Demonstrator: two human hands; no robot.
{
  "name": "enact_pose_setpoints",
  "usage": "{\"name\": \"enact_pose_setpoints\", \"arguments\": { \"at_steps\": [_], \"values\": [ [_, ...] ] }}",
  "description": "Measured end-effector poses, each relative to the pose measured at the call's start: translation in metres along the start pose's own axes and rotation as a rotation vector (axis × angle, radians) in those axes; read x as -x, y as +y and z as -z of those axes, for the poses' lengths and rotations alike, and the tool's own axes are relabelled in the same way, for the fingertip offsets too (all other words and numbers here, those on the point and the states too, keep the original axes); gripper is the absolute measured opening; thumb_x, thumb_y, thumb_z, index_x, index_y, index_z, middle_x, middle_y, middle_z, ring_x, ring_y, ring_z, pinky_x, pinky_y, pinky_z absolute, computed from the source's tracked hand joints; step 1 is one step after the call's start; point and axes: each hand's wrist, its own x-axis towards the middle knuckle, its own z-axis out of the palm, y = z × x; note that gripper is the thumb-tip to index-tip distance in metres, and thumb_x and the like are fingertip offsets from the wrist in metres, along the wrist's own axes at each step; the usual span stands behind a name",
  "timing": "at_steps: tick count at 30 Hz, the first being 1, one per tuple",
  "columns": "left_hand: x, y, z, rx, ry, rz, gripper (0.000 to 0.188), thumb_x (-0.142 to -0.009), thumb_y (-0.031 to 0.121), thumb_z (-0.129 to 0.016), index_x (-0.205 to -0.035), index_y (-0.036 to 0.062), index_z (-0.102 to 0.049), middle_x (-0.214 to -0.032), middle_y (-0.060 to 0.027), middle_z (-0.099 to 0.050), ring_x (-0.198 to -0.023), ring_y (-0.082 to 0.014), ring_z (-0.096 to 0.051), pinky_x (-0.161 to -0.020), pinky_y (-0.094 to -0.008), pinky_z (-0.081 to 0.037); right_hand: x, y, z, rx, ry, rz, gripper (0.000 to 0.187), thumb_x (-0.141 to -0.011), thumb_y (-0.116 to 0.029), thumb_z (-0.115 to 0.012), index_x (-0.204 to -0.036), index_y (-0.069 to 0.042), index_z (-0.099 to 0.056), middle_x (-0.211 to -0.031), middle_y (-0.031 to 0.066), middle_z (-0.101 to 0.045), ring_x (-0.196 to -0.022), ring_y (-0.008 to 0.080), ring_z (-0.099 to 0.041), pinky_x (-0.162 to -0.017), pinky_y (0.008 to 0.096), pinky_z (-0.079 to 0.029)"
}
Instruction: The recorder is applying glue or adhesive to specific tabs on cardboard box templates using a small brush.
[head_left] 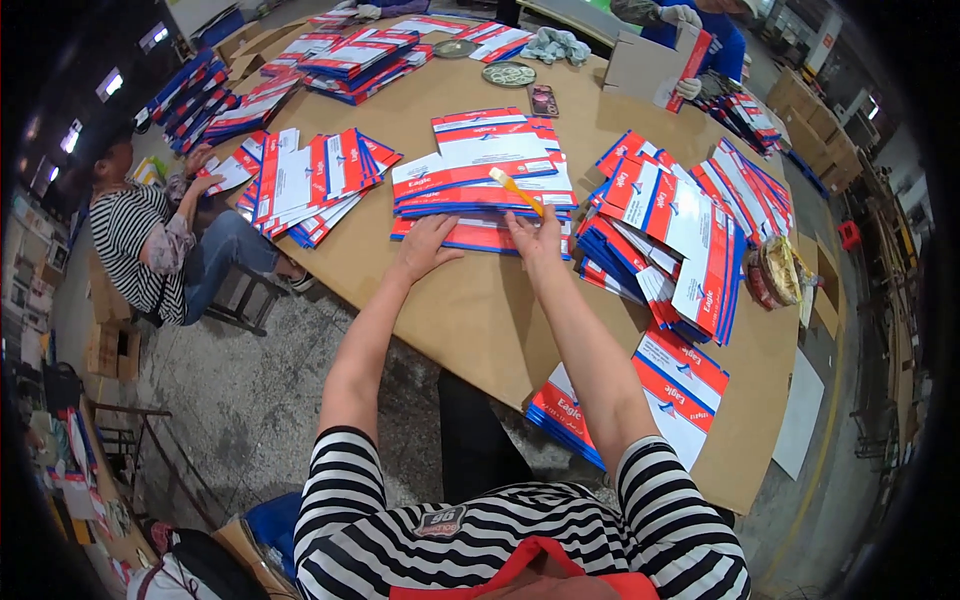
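A stack of flat red, white and blue cartons (pixel 500 140) lies fanned out in front of me on the brown-topped table. My left hand (pixel 430 248) rests on the near edge of the stack, its fingers stretched out and holding nothing. At the right part of that edge is my right hand (pixel 538 238), with a small yellow-handled brush (pixel 518 190) held in it. The brush's pale end points up and left over the cartons. Part of its handle is hidden by the fingers.
More carton piles lie at the right (pixel 665 220), the left (pixel 320 180) and the near right (pixel 670 395). Round dishes (pixel 509 74), a phone (pixel 543 100) and a cloth (pixel 556 46) are further back. A person sits left (pixel 150 230); another's gloved hands hold a carton (pixel 640 68) at the far right.
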Motion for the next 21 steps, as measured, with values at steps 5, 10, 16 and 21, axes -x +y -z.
{"name": "enact_pose_setpoints", "arguments": {
  "at_steps": [5,10,16,21],
  "values": [
    [0.037,0.063,-0.003,0.015,0.051,0.19,0.035,-0.08,0.024,-0.067,-0.108,0.0042,-0.061,-0.112,-0.0137,-0.059,-0.102,-0.0319,-0.055,-0.088,-0.0416,-0.044,0.031,-0.015,0.018,-0.13,0.014,-0.025,0.049,-0.093,-0.033,-0.056,-0.13,-0.007,-0.038,-0.145,0.029,-0.016,-0.131,0.047,-0.025,-0.102,0.0567,-0.036],
    [0.037,0.205,0.01,0.488,-0.229,0.12,0.041,-0.084,0.02,-0.061,-0.122,0.0069,-0.054,-0.125,-0.0139,-0.053,-0.118,-0.0325,-0.047,-0.1,-0.0455,-0.035,0.169,-0.097,0.047,0.138,-0.198,-0.145,0.034,-0.09,-0.038,-0.06,-0.102,-0.006,-0.06,-0.127,0.0207,-0.049,-0.122,0.0367,-0.045,-0.106,0.0448,-0.035],
    [0.018,0.277,0.015,0.369,-0.493,-0.073,0.052,-0.087,0.029,-0.057,-0.132,0.0066,-0.045,-0.137,-0.0126,-0.044,-0.133,-0.0307,-0.032,-0.107,-0.054,-0.022,0.291,-0.195,0.126,0.212,-0.199,0.084,0.029,-0.092,-0.037,-0.056,-0.094,-0.009,-0.062,-0.13,0.0189,-0.049,-0.119,0.0269,-0.048,-0.102,0.0416,-0.041],
    [0.022,0.297,0.0,0.258,-0.532,-0.08,0.051,-0.083,0.011,-0.056,-0.132,0.0041,-0.044,-0.132,-0.0152,-0.045,-0.13,-0.034,-0.034,-0.107,-0.053,-0.022,0.337,-0.217,0.202,0.217,-0.024,0.317,0.032,-0.096,-0.04,-0.048,-0.094,-0.011,-0.062,-0.102,0.0103,-0.061,-0.098,0.0191,-0.056,-0.089,0.037,-0.047]
  ]
}}
